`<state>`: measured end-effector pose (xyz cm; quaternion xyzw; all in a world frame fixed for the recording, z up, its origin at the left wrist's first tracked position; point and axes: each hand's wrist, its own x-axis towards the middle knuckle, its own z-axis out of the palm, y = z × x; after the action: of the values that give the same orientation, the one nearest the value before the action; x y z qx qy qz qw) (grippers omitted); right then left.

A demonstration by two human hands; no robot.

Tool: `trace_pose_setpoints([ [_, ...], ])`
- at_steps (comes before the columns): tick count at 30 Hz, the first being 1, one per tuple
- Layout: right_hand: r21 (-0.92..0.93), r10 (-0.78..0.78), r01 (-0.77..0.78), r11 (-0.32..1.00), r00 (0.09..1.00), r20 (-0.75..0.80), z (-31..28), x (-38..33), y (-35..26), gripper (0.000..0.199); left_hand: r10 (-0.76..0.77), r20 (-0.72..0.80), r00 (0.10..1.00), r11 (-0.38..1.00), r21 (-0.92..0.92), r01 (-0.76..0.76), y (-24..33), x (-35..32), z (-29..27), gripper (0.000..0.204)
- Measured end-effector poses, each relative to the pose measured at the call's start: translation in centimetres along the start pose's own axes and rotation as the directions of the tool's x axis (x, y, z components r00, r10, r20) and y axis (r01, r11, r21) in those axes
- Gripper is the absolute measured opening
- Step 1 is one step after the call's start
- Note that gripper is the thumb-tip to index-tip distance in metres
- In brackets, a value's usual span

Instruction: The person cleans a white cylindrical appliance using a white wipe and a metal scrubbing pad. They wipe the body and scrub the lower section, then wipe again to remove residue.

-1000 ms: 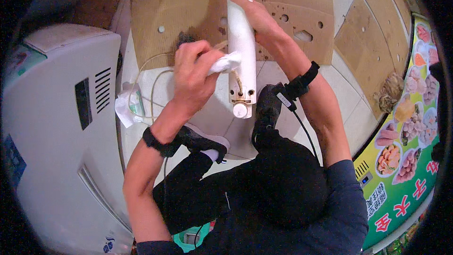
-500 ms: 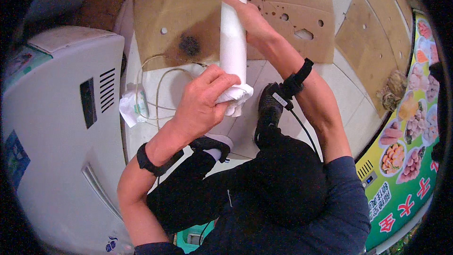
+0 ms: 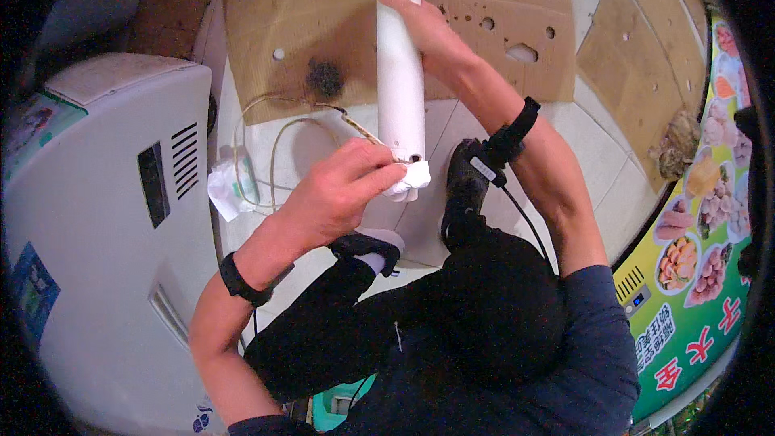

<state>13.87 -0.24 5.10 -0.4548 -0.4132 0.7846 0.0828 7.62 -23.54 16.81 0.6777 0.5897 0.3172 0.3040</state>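
A long white cylindrical tube [image 3: 400, 97] stretches away from me over the floor, its far end with open slots at the picture's top edge. My right hand [image 3: 426, 36] is closed around its far part, with the thumb on the near side. At the tube's near end my left hand [image 3: 343, 186] pinches a folded white tissue or cloth [image 3: 412, 181] against the rim. A small dark hole shows in the tube wall just above that wad. What kind of device the tube belongs to cannot be made out.
Flattened cardboard [image 3: 500, 24] covers floor tiles ahead, with a dark fuzzy patch [image 3: 324, 77] on it. A thin looped cord [image 3: 278, 129] and a tissue pack [image 3: 232, 190] lie left, beside a white appliance [image 3: 105, 194]. A colourful printed panel [image 3: 686, 266] and crumpled rag [image 3: 676, 144] are right.
My left hand has shifted slightly down and left with the white wad, baring the tube's near end and its small hole. The right hand keeps its hold.
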Motion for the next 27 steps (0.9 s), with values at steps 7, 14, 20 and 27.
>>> trace_pose_setpoints([
  [7,-0.026,0.005,-0.006,1.000,1.000,-0.011,0.5,-1.2,0.2,0.048,0.018,0.191,0.981,0.961,0.268,-0.069,0.2,-0.6,-1.2,0.027],
  [14,-0.013,-0.031,0.031,0.999,0.998,0.048,-0.6,0.3,0.3,0.049,0.069,0.021,0.997,0.994,0.089,-0.070,-0.8,-0.4,0.3,0.030],
  [20,-0.070,-0.031,0.037,0.997,0.996,0.079,-1.6,0.1,0.3,0.052,0.105,0.156,0.982,0.980,0.152,-0.129,-2.5,-0.3,-0.8,0.033],
  [27,-0.042,-0.003,0.007,0.999,0.996,0.089,-2.2,0.3,-0.2,0.055,-0.005,-0.084,0.996,1.000,-0.031,0.003,0.7,-0.1,0.2,0.032],
])
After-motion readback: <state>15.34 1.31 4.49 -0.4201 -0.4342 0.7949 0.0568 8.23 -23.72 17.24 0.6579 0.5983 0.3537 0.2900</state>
